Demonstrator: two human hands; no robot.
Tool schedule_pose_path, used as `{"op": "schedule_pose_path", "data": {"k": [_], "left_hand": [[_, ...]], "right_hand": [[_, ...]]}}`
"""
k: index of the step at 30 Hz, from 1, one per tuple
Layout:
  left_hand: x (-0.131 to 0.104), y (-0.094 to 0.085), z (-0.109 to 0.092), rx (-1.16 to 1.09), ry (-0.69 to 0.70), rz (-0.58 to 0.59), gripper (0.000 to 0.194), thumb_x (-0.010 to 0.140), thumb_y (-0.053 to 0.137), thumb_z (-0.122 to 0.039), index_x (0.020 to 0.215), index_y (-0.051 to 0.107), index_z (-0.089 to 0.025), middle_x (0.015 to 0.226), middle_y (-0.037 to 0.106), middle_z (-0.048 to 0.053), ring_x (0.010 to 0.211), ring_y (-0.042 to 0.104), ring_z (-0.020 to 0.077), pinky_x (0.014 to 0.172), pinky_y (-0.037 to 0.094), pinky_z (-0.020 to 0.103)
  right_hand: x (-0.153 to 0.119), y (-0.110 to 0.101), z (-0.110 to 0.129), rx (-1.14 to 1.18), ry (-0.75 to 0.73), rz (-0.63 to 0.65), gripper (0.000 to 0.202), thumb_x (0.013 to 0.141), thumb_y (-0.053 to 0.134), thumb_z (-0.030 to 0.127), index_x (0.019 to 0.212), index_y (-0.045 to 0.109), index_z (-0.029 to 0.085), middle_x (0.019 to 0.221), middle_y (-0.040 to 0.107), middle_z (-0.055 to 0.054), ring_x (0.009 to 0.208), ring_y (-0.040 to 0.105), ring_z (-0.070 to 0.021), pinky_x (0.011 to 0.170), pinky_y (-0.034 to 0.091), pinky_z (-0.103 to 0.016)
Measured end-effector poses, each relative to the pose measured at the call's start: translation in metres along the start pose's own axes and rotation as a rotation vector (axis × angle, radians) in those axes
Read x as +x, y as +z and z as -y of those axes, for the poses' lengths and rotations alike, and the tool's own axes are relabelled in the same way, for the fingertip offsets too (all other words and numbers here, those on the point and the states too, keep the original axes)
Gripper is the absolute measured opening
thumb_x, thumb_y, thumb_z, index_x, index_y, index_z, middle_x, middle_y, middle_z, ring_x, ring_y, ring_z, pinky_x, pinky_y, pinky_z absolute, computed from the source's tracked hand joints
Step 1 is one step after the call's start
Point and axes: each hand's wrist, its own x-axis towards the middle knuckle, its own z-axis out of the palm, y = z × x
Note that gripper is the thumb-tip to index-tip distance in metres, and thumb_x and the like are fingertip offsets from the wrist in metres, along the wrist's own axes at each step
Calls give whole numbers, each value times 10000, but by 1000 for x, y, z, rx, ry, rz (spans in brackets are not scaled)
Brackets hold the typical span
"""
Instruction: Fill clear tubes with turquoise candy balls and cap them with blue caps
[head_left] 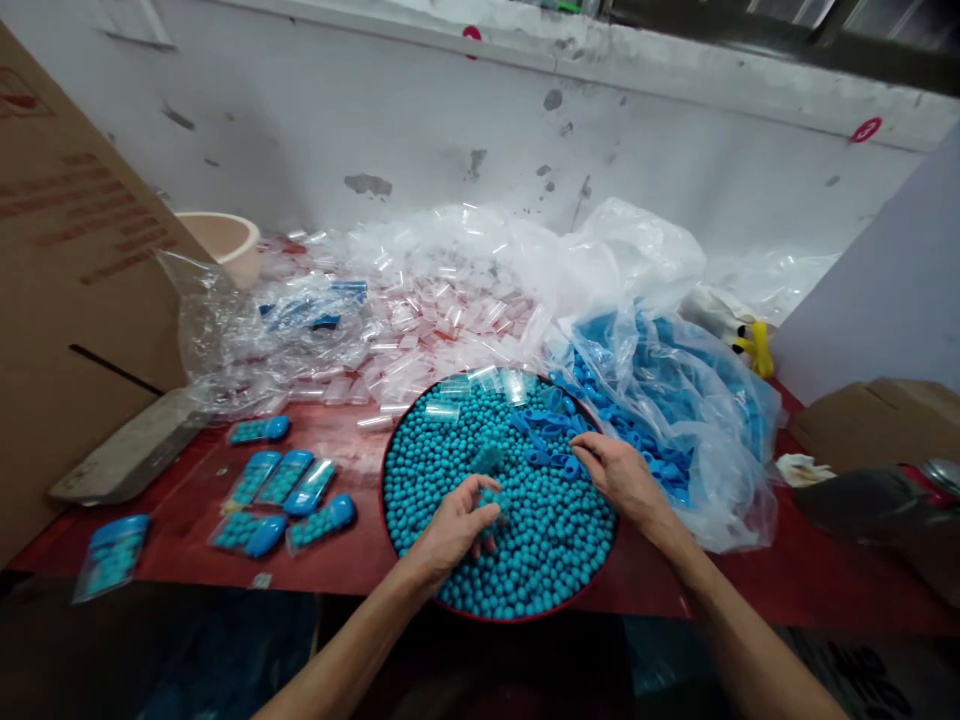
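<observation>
A round red-rimmed tray [384, 490] is full of small teal balls [525, 570]. Above the balls, my left hand [457, 520] is closed around a clear plastic tube [491, 497] with teal balls in it; its upper end is blurred and the fingers partly cover it. At the tray's right side, my right hand [619, 478] pinches at a blue plastic cap [571, 466], its fingertips among loose blue caps [551, 425] lying on the balls. Empty clear tubes [516, 388] rest at the tray's far edge.
Filled, blue-capped tubes [285, 476] lie on the red table [352, 550] to the left. Behind the tray spreads a heap of clear tubes [450, 310]. A plastic bag [675, 400] of blue caps stands right. A cardboard box [82, 250] borders the left; a jar [862, 505] sits far right.
</observation>
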Motion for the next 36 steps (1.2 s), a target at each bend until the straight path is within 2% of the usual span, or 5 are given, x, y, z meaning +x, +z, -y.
{"op": "schedule_pose_path", "data": {"k": [9, 16, 22, 32, 36], "left_hand": [[0, 3, 2, 10, 29, -41, 285, 716, 487, -298, 952, 398, -167, 706, 535, -20, 415, 481, 43, 326, 281, 124], [-2, 4, 1, 7, 194, -39, 263, 739, 486, -268, 973, 405, -177, 670, 467, -54, 435, 417, 32, 375, 316, 139], [-6, 5, -1, 39, 217, -3, 343, 756, 473, -245, 1082, 384, -187, 742, 497, -29, 457, 410, 31, 410, 346, 147], [-7, 6, 3, 70, 203, -78, 488, 758, 482, -276, 1206, 297, -225, 928, 502, 21, 415, 405, 4, 372, 356, 148], [-7, 5, 7, 65, 270, -105, 353, 773, 465, -279, 1115, 402, -218, 750, 467, -29, 396, 370, 7, 356, 329, 142]], "right_hand": [[24, 44, 8, -479, -103, 176, 159, 805, 451, 245, 823, 587, 165, 827, 591, -105, 838, 474, -237, 761, 316, -362], [4, 29, 34, 42, -265, 261, 311, 853, 365, 277, 1106, 527, 199, 926, 606, -58, 826, 503, -180, 774, 361, -304], [-2, 35, 40, 418, -93, 341, 363, 864, 339, 290, 1195, 467, 213, 710, 601, 1, 661, 536, -130, 691, 418, -259], [-11, 52, 41, 543, 2, 159, 355, 821, 416, 331, 1121, 555, 201, 765, 635, -23, 674, 549, -148, 668, 446, -274], [-11, 57, 40, 611, 11, 191, 357, 829, 407, 329, 1126, 551, 196, 629, 587, 10, 581, 510, -121, 590, 428, -245]]}}
